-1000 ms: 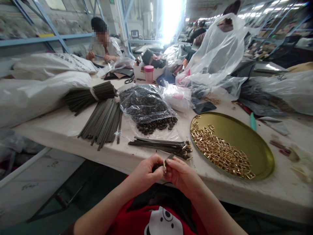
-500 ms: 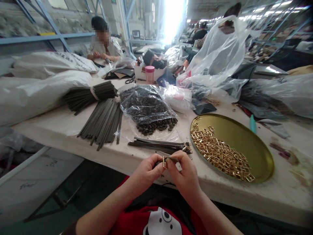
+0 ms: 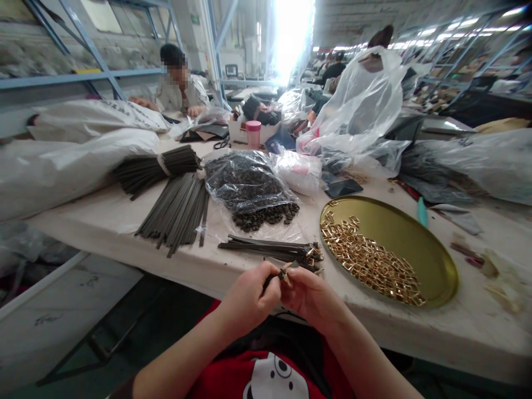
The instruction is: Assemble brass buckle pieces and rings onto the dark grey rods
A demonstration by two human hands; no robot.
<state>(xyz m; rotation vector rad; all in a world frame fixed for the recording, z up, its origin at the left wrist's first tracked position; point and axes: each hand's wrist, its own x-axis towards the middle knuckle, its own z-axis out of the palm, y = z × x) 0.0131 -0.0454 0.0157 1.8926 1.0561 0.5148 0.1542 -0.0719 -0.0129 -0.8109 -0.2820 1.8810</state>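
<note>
Close to the table's front edge, my left hand is closed in a pinch on a dark narrow strap. At the strap's end sits a gold buckle, between my two hands. My right hand is closed round the buckle from the other side, its fingertips partly hidden. Just beyond lie finished-looking dark straps with gold buckles at their right ends. To the right, a round gold tray holds a heap of loose gold buckles.
Loose dark strips and a banded bundle lie at left. A clear bag spills small black loops. Behind stand a pink-lidded jar and plastic bags. Another person sits across at the far left.
My right hand has shifted from pinching the strap above the buckle to wrapping lower round the buckle. The buckle has tilted. The view has moved slightly, and the other person's hands have spread apart.
</note>
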